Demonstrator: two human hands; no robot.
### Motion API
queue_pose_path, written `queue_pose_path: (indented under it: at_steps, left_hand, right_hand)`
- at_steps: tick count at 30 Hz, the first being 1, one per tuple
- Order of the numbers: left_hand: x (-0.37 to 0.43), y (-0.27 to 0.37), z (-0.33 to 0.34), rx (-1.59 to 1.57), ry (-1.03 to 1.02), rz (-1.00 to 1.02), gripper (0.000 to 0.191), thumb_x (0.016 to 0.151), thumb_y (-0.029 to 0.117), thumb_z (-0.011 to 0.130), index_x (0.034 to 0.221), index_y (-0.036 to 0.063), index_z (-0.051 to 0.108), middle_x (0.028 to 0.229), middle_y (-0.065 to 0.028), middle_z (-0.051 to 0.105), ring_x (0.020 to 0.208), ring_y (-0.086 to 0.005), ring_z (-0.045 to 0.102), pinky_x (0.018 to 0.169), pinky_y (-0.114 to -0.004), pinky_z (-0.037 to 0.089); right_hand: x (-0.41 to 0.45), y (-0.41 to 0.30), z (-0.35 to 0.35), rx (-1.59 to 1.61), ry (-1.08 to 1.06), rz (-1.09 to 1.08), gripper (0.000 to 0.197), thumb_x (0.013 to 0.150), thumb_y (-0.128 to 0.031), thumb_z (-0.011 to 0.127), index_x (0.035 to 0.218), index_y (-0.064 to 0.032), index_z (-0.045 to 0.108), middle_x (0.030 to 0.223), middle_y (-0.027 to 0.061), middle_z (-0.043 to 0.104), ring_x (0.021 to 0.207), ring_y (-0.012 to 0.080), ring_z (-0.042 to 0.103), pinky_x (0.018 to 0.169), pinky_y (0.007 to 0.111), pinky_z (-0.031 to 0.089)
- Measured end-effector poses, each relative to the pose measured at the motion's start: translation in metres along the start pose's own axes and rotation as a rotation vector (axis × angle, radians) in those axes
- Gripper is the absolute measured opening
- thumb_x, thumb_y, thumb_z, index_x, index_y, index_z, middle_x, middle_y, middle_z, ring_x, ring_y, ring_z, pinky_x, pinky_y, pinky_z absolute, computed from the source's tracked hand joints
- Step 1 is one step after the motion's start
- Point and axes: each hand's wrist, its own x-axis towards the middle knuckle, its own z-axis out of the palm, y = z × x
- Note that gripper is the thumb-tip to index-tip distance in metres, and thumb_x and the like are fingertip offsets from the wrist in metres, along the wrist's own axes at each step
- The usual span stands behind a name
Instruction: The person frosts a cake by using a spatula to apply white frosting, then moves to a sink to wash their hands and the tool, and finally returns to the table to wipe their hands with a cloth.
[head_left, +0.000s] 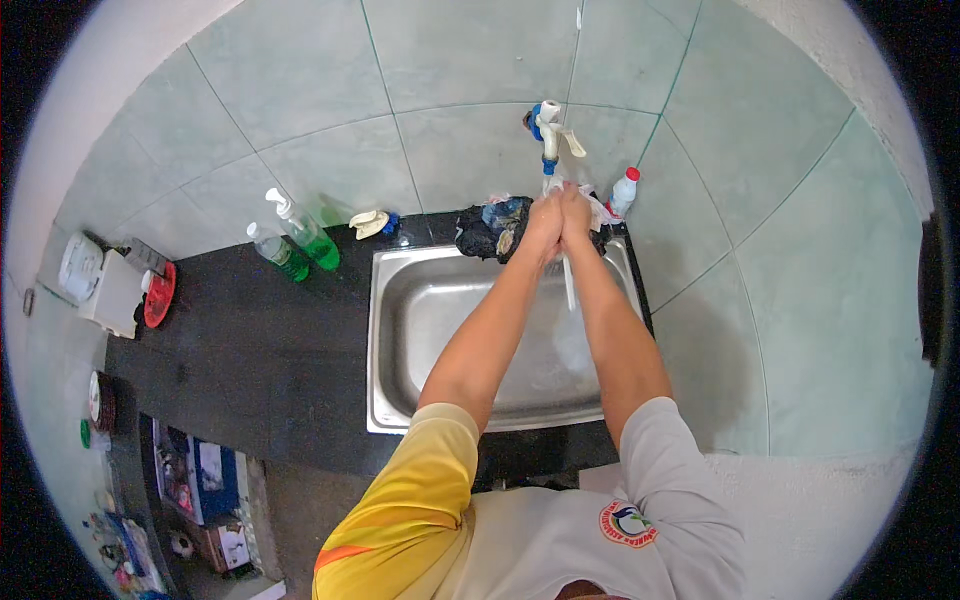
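My left hand (547, 221) and my right hand (575, 214) are close together under a white plastic tap (551, 135) with blue fittings, over the back edge of a stainless steel sink (435, 337). A whitish, wet, thin material (599, 213) shows around my fingers; whether it is cloth or plastic I cannot tell. Water runs down between my forearms into the basin. Dark, bunched material (491, 229) lies behind the sink, beside my left hand. My fingers and palms are mostly hidden, so the grip of each hand is unclear.
A bottle with a red cap (624, 193) stands at the sink's back right corner. Left of the sink, the black countertop (247, 360) holds a pump bottle (319, 244) and another bottle of green liquid (281, 255). A cream scrubbing brush (369, 223) lies by the tiled wall.
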Motion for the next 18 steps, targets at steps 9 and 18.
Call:
queue_pose_path:
  at_steps: [9, 18]
  left_hand:
    - [0.011, 0.005, -0.009, -0.229, -0.146, -0.060, 0.038, 0.098, 0.033, 0.038, 0.125, 0.0101, 0.052, 0.119, -0.0080, 0.057, 0.104, -0.0224, 0.055, 0.088, -0.036, 0.046]
    - [0.036, 0.009, -0.030, -0.297, 0.023, 0.042, 0.042, 0.097, 0.040, 0.032, 0.111, 0.0098, 0.058, 0.107, -0.0104, 0.064, 0.095, -0.0318, 0.060, 0.082, -0.046, 0.045]
  right_hand:
    - [0.013, 0.010, 0.028, 0.039, 0.118, -0.426, 0.047, 0.095, -0.030, 0.034, 0.127, 0.0029, 0.045, 0.129, 0.0277, 0.045, 0.122, 0.0387, 0.041, 0.105, 0.042, 0.030]
    - [-0.047, -0.015, 0.018, 0.018, -0.051, -0.490, 0.047, 0.095, -0.028, 0.032, 0.123, 0.0057, 0.049, 0.124, 0.0279, 0.051, 0.122, 0.0419, 0.043, 0.099, 0.046, 0.036]
